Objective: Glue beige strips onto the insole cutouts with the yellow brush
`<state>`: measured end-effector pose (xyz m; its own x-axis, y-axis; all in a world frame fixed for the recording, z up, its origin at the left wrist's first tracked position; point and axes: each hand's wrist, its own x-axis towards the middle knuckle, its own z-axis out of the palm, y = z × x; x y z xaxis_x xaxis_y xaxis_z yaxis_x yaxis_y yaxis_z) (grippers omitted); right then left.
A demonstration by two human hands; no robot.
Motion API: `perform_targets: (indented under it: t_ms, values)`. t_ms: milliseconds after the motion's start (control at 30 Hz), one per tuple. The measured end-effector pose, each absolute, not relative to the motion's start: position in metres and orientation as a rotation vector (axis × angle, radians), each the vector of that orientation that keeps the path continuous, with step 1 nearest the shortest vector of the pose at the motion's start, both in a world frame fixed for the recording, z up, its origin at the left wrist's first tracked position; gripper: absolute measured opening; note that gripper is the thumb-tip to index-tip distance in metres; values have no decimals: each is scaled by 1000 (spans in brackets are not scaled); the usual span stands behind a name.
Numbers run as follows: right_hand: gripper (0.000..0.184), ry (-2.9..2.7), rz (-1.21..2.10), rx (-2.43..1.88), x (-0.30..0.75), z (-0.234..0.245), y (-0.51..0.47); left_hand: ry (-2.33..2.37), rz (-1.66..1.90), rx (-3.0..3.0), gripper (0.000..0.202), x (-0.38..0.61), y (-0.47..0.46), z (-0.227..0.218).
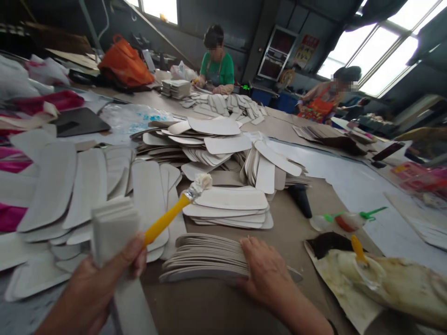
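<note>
My left hand [101, 279] is closed on a brush [165, 221] with a yellow handle, its bristle end covered in whitish paste and pointing up to the right. The same hand also grips a bundle of long white strips [117, 223]. In front of me lies a stack of curved, pale, flat pieces [209, 253], fanned with their edges toward me. My right hand [267, 270] grips the right end of that stack, fingers over the top and thumb at the near side. Just behind it sits a neat pile of similar white pieces [230, 200].
More white pieces [52, 186] spread at left, with a large heap [209, 135] further back. At right are a paste-smeared bag [394, 274] with a yellow-handled tool [359, 249], a squeeze bottle [349, 221] and a black cone [300, 200]. Two people [218, 67] work across the table.
</note>
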<state>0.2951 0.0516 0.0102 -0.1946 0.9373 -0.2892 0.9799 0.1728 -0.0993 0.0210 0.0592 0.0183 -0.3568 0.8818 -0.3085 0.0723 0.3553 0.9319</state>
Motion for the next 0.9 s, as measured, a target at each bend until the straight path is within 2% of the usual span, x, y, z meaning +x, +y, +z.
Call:
perform_targets:
  t_ms: [200,400,500,700,900]
  values:
    - [52,2345,-319,1897,295,12,34,1422,1188,831,40,40,53,-12]
    - [75,2406,-195,1961,301,18,21,1387,1241,1000,37,58,66,-25]
    - [73,2303,-186,2183,324,16,-1,1398,1206,1038,37,58,69,-27]
    - [60,2296,-639,2590,368,-11,-32,1362,1136,1085,42,52,74,-32]
    - [75,2198,-1206,2889,354,-31,-17,1404,1105,1122,43,53,84,-30]
